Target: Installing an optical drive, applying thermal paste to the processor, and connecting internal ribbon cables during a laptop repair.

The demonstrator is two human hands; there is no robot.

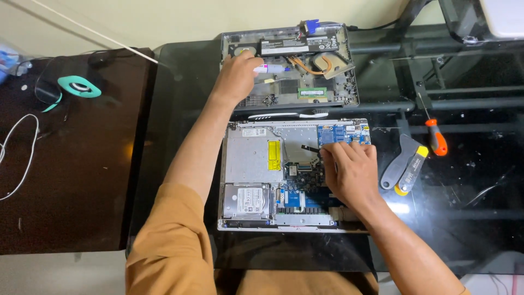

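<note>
An opened laptop chassis (pixel 240 224) lies in front of me on a dark glass table, showing a silver optical drive (pixel 254 155), a hard drive (pixel 246 200) and a blue circuit board (pixel 344 134). My right hand (pixel 352 172) rests fingers-down on the chassis just below the blue board, touching the parts there. Farther back lies a second opened laptop base (pixel 327 82) with copper heat pipes. My left hand (pixel 236 76) reaches into its left part, fingers curled around a small white marker-like item (pixel 271 69); whether it grips it is unclear.
An orange-handled screwdriver (pixel 435 136) and grey and yellow pry tools (pixel 406 164) lie right of the chassis. A white toothbrush-like tool (pixel 286 115) sits between the two laptops. On the left stands a dark table (pixel 71 180) with a teal tape roll (pixel 80 86) and white cable (pixel 22 158).
</note>
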